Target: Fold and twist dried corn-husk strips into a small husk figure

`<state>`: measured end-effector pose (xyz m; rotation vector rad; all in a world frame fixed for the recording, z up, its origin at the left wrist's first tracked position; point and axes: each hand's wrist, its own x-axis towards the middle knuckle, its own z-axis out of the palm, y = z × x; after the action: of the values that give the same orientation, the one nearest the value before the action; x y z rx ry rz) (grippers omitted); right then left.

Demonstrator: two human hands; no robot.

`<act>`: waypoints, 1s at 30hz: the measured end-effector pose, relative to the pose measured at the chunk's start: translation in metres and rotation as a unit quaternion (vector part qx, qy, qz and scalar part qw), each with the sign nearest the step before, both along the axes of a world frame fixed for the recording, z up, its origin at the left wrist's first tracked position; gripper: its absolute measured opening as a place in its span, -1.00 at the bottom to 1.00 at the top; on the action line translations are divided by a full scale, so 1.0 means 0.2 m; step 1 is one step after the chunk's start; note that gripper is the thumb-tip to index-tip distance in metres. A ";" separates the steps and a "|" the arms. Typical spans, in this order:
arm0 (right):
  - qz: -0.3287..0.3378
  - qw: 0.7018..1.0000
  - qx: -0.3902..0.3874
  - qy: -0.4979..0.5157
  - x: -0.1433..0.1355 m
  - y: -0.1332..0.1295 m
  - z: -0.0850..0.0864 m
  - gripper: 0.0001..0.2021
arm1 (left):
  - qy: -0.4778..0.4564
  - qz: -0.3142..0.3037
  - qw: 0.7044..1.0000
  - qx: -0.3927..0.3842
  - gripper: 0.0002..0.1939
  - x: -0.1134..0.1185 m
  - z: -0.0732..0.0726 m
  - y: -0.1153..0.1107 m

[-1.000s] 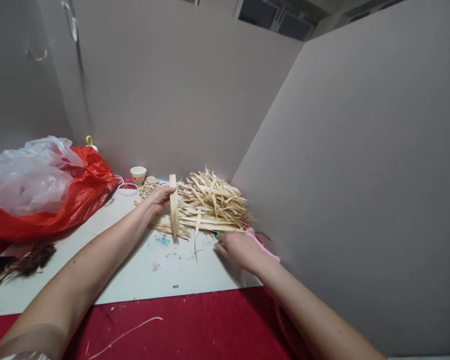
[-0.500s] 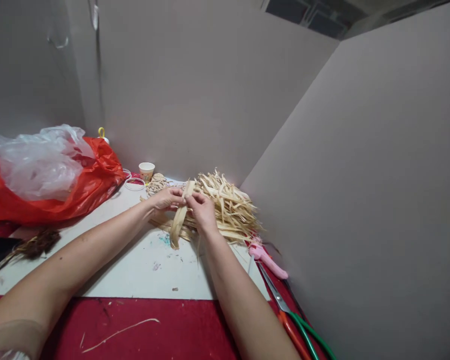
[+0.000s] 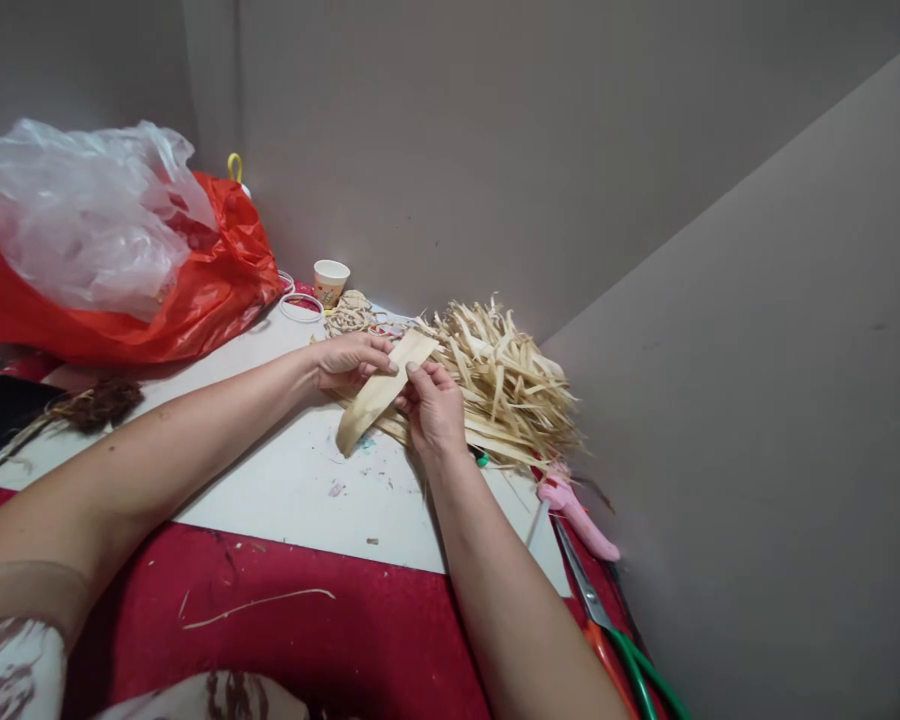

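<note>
A wide, pale dried leaf strip [image 3: 379,398] slants over the white board, its lower end curling toward me. My left hand [image 3: 354,362] pinches its left edge between thumb and fingers. On the strip's right edge my right hand [image 3: 433,402] is closed, thumb against the fingers. Just behind and right of my hands lies a heap of dried strips [image 3: 506,375], with some strips reaching under my hands.
Left: red bag [image 3: 232,290] with clear plastic [image 3: 90,230]. Back: paper cup [image 3: 331,284], white ring [image 3: 301,307], coiled cord [image 3: 351,313]. Right: pink-handled tool [image 3: 581,518], green-handled scissors [image 3: 592,600], orange handle [image 3: 606,655]. Grey walls stand behind and right.
The view has tilted down and shifted left. The strip now shows its broad face, flatter and more slanted, and both hands still hold its edges.
</note>
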<state>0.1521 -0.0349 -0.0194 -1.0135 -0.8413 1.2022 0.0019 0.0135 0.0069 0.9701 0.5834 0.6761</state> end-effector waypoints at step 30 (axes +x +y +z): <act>0.034 0.999 0.001 -0.036 0.01 -0.03 0.02 -0.75 | 0.006 -0.003 1.000 0.008 -0.84 0.01 -0.03 -0.01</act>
<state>0.1543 -0.0413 -0.0153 -1.0383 -0.9403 1.2273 0.0046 0.0113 0.0000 0.9896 0.5863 0.6718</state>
